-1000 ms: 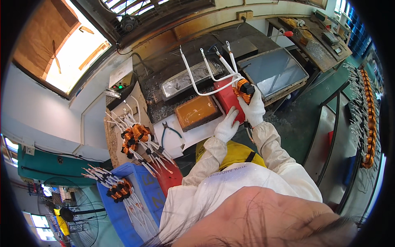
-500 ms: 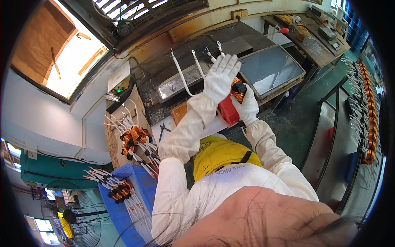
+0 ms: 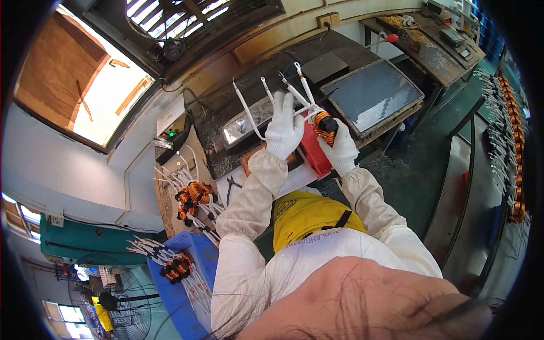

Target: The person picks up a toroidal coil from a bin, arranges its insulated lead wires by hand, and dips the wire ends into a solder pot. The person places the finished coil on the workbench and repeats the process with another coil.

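Note:
My right hand, in a white glove, grips a copper-wound coil with a black piece on it. Several white-sleeved leads with metal ring ends fan out from the coil's side, including an upright lead and a curved lead farther left. My left hand, also gloved, lies over the middle of these leads with its fingers stretched upward. It covers part of them, and whether its thumb touches a lead is hard to see. Below the coil sits a red block.
A shiny metal-topped tray lies behind my left hand, a framed glassy panel to the right. Pliers rest near more coils at left. A blue crate holds coils; a rack stands right.
My left hand has moved left and down, away from the coil, uncovering the leads. The coil stays in my right hand, and its upper side now shows more fully.

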Available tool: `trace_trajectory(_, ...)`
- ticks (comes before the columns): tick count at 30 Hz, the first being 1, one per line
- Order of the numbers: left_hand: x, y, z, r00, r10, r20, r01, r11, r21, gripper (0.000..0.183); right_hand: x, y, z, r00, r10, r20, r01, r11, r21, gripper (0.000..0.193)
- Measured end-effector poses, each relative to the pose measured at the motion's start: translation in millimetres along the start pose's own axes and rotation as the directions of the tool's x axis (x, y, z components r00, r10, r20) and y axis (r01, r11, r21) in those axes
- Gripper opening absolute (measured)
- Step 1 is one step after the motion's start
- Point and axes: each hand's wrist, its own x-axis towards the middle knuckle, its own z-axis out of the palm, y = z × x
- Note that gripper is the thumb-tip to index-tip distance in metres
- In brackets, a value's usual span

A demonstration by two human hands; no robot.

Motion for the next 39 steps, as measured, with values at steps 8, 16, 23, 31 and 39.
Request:
trace_trajectory(8, 14.0, -24.8, -15.7, 0.876, -0.435, 0.208, 0.479, 0.837, -0.265, 0.066, 1.8, -6.9, -1.6, 1.000, 0.000, 0.016, 0.000, 1.000, 0.016, 0.064)
trace_trajectory(16, 90.5, -23.7, -22.3, 0.897, -0.346, 0.276, 0.438, 0.787, -0.436, 0.036, -0.1, 2.3, 2.4, 1.000, -0.004, -0.006, 0.004, 1.000, 0.011, 0.065)
trace_trajectory(23, 135.3, 1.2, 15.9, 0.890, -0.433, 0.144, 0.410, 0.622, -0.667, 0.028, 0.5, -2.1, 1.0, 0.997, -0.073, -0.015, 0.073, 0.997, 0.033, 0.065)
trace_trajectory(31, 111.5, -0.2, -30.5, 0.915, -0.333, 0.230, 0.403, 0.718, -0.568, 0.040, -1.4, -1.8, -0.1, 0.998, 0.047, 0.038, -0.049, 0.998, 0.048, 0.067)
trace_trajectory(39, 65.3, -56.9, -129.7, 0.957, -0.288, -0.038, 0.227, 0.822, -0.522, 0.045, 2.1, -4.4, -1.1, 0.999, 0.044, 0.021, -0.044, 0.999, 0.027, 0.062)
